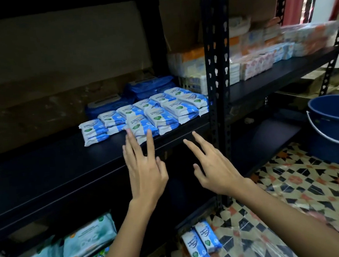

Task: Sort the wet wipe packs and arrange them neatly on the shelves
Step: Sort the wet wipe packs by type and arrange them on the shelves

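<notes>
Several white-and-blue wet wipe packs (162,108) lie in rows on the black middle shelf (54,166), with dark blue packs (148,87) stacked behind them. My left hand (145,168) is open, its fingertips touching the front pack (141,127) at the shelf edge. My right hand (211,165) is open too, fingers spread in front of the shelf edge, holding nothing. Two more white-and-blue packs (202,243) lie on the floor below. Pale green packs (88,241) sit on the bottom left.
A black upright post (219,82) divides the shelving. Mixed orange, white and pink packs (261,57) fill the right-hand shelf. A blue bucket (336,126) stands on the patterned tile floor (294,188) at the right. Cardboard lines the back.
</notes>
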